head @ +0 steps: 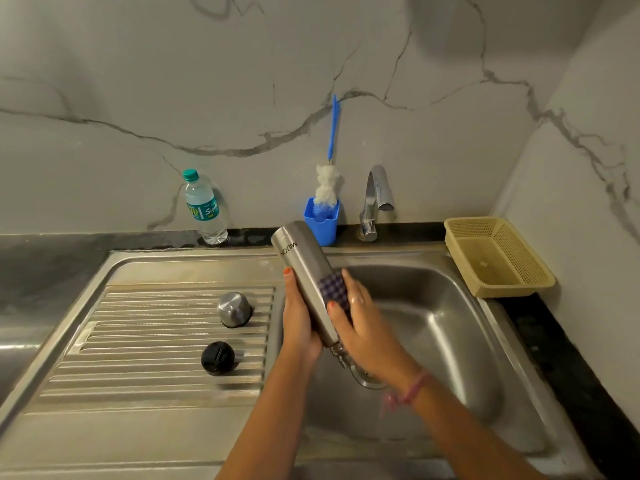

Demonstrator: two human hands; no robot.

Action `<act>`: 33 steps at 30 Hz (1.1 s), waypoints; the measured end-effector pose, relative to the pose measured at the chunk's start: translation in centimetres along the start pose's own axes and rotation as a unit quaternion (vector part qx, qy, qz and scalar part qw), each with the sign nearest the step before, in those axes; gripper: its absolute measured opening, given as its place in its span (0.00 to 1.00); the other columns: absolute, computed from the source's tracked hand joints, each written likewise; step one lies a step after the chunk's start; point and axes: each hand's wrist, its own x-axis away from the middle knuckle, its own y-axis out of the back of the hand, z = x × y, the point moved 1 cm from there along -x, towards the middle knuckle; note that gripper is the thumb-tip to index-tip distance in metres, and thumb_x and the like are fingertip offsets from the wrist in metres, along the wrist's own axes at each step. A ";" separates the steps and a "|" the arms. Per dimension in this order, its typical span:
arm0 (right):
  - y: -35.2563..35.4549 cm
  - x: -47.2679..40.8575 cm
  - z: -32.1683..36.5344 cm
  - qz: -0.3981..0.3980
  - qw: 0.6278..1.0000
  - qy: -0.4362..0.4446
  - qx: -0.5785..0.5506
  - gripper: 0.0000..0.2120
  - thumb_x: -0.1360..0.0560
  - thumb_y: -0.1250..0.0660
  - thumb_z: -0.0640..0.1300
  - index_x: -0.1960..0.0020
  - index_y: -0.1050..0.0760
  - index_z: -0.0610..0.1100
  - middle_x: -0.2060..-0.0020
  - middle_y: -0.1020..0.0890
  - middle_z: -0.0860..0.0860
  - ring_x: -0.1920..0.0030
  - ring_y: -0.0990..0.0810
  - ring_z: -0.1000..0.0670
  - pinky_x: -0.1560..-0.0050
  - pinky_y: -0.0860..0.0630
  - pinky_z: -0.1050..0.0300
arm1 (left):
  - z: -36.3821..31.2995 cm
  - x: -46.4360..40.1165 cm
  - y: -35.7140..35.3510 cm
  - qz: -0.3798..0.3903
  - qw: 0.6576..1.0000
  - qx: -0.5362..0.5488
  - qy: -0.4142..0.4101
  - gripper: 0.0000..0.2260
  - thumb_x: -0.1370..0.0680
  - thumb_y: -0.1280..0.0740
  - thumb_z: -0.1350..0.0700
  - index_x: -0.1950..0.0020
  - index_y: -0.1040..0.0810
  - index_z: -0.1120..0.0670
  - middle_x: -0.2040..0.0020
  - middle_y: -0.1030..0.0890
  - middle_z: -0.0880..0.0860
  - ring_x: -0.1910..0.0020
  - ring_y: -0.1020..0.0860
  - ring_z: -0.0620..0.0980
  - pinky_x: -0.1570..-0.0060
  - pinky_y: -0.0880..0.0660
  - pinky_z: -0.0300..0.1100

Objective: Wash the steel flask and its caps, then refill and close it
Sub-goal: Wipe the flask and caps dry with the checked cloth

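Observation:
The steel flask is held upside down and tilted over the sink basin, its base pointing up toward the wall. My left hand grips its lower body from the left. My right hand presses a dark blue checked scrubber against the flask's right side, fingers curled round the pad. A steel outer cap stands on the ribbed drainboard. The black inner cap lies in front of it.
A plastic water bottle with a green cap stands by the wall. A blue holder with a bottle brush sits beside the tap. A yellow basket rests on the right counter.

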 end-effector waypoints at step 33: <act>2.7 -6.9 3.4 0.024 0.981 -0.089 -0.172 0.25 0.18 0.49 0.54 0.23 0.46 0.52 0.32 0.30 0.48 0.34 0.29 0.48 0.32 0.33 0.49 | 1.4 2.5 -0.1 0.083 0.992 -0.080 0.048 0.29 0.30 0.28 0.42 0.33 0.27 0.52 0.42 0.17 0.60 0.43 0.18 0.58 0.46 0.21 0.54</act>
